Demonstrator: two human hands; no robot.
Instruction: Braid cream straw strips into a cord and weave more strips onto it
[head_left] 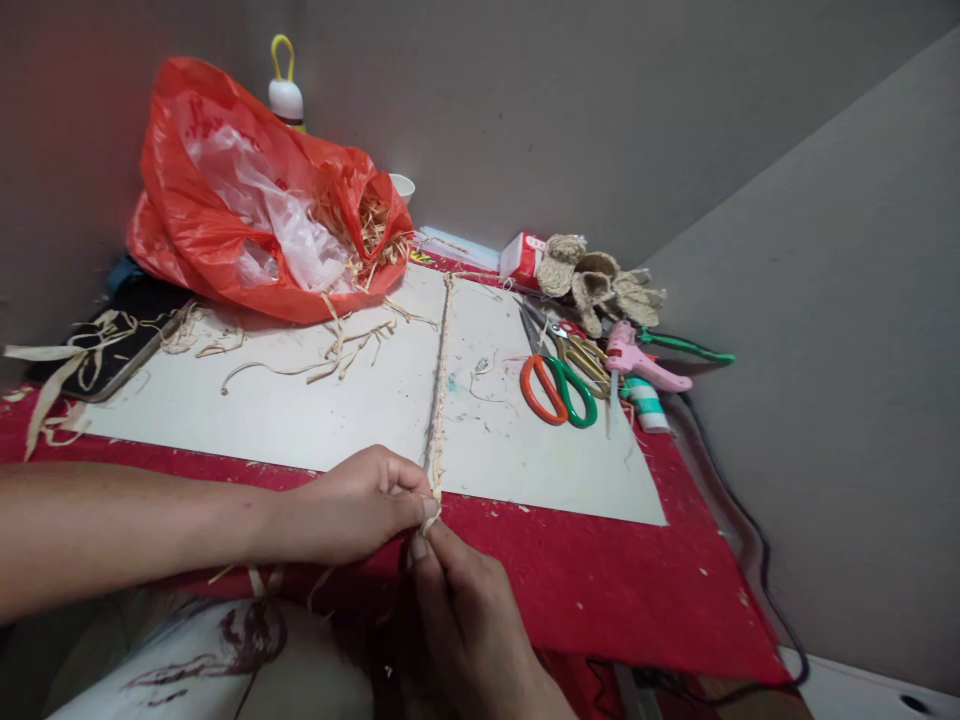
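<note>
A long, thin braided straw cord [441, 385] runs down the white board [360, 420] from its far edge to the near edge of the table. My left hand [367, 500] pinches the cord's near end between thumb and fingers. Just below, my right hand [469, 590] is closed on the same end, its thumb and forefinger touching the strands. The fingertips of both hands nearly meet and partly cover the end. Loose straw strips [349, 350] lie on the board left of the cord.
A red plastic bag [195, 230] with straw stands back left, near a phone [120, 350]. On the right lie scissors [559, 388], a pink glue gun [641, 360], a green-striped roll [646, 403] and woven straw pieces [596, 280]. A black cable [761, 560] hangs along the right edge.
</note>
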